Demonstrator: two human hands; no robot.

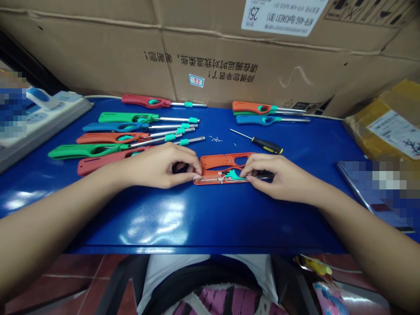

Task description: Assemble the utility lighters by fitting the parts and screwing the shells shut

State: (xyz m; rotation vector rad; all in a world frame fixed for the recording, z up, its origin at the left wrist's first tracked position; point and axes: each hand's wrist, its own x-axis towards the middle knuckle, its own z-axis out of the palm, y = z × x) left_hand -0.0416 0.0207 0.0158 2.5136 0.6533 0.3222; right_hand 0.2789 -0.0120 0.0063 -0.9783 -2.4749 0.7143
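Observation:
An orange stick lighter lies opened on the blue table in front of me. Its upper casing half (213, 162) rests just behind the lower half (210, 182), which holds a clear tank, thin wires and a green trigger (233, 174). My left hand (167, 166) is closed, thumb and fingertips pinching the left end of the lower half. My right hand (275, 175) is closed on the lighter's right part, by the trigger and the dark rod; its fingers hide part of both. Behind the right hand lies a black-and-yellow screwdriver (267, 145).
Several lighters, such as a green one (88, 151), lie at left; more, including a blue one (256, 120), lie at back right. A cardboard box (114, 57) walls the back. A power strip (42, 113) is left, a yellow-taped parcel (370, 118) right. White scraps (215, 139) lie mid-table.

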